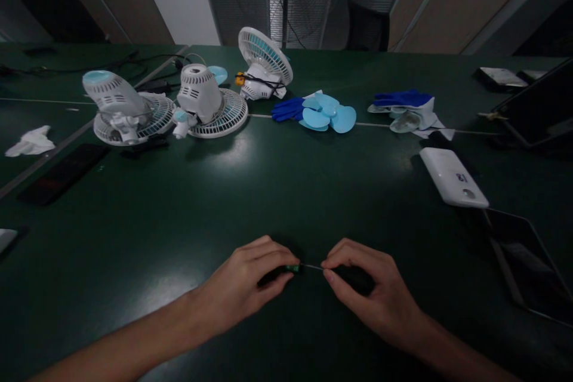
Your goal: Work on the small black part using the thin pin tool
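Observation:
Over the near middle of the table, my left hand (250, 277) pinches the green handle of what looks like a small screwdriver (293, 268). Most of that handle is hidden by the fingers. Its thin metal shaft points right, and my right hand (371, 286) has thumb and forefinger closed on the far end. Whatever sits at the tip is covered by those fingertips. Both hands are low over the dark green tabletop (277, 191).
Small white fans (201, 95) stand at the back left. Beyond my hands lie light-blue fan blades (329, 112) and blue-and-white gloves (407, 108). To the right are a white power bank (453, 178) and a dark phone (528, 262); a black slab (62, 173) lies left.

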Demonstrator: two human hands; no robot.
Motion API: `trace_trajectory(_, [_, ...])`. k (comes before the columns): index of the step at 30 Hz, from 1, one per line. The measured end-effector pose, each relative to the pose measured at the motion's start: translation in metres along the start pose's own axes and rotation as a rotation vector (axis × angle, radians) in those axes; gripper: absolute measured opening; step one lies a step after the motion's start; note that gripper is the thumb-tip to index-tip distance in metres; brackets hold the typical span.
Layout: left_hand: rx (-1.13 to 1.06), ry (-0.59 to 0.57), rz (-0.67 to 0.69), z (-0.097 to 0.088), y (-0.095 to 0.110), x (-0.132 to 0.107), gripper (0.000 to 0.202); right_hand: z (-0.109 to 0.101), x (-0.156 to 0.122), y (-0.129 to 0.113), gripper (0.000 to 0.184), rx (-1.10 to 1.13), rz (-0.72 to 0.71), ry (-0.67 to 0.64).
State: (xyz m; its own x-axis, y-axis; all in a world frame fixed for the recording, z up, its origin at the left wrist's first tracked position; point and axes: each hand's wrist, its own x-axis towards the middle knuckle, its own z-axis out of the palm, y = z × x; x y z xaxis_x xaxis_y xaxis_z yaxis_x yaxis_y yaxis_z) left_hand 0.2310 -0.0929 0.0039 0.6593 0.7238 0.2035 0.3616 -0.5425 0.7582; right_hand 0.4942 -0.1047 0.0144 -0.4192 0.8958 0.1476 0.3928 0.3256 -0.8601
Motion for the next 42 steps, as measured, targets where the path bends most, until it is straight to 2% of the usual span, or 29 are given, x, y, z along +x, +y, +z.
trace_trajectory(5, [-0.074,-0.008,-0.111,-0.007,0.000,0.001,0.036,-0.001,-0.001,0.002,0.010,0.009,-0.021,-0.035])
trace_trajectory(11, [-0.059,0.015,-0.096,-0.006,-0.004,0.001,0.021,0.000,0.000,0.001,0.012,-0.008,-0.022,-0.048])
trace_trajectory(19, [-0.055,-0.050,-0.100,-0.008,-0.003,0.002,0.018,0.004,0.002,-0.001,0.013,-0.002,-0.054,-0.061])
trace_trajectory(24, [-0.025,-0.053,-0.097,-0.007,-0.002,0.003,0.016,0.007,0.002,-0.004,0.013,0.035,-0.081,-0.116])
trace_trajectory(28, [-0.017,-0.041,-0.079,-0.007,-0.003,0.003,0.016,0.005,0.001,-0.006,0.012,0.040,-0.075,-0.087])
trace_trajectory(31, [-0.028,0.004,-0.067,-0.012,0.000,0.002,0.019,0.002,0.001,-0.004,0.013,0.046,-0.071,-0.015])
trace_trajectory(34, [0.008,-0.023,0.023,-0.015,0.007,0.000,0.022,-0.002,-0.001,-0.001,0.011,0.079,-0.033,0.122])
trace_trajectory(37, [0.138,-0.155,0.249,-0.007,0.016,-0.004,0.021,-0.006,-0.004,0.003,0.008,0.098,0.044,0.264])
trace_trajectory(40, [0.303,-0.207,0.447,0.006,0.020,-0.009,0.018,-0.008,-0.004,0.005,0.008,0.099,0.100,0.315])
trace_trajectory(42, [0.397,-0.199,0.475,0.004,0.015,-0.013,0.020,-0.008,-0.004,0.005,0.008,0.109,0.118,0.305])
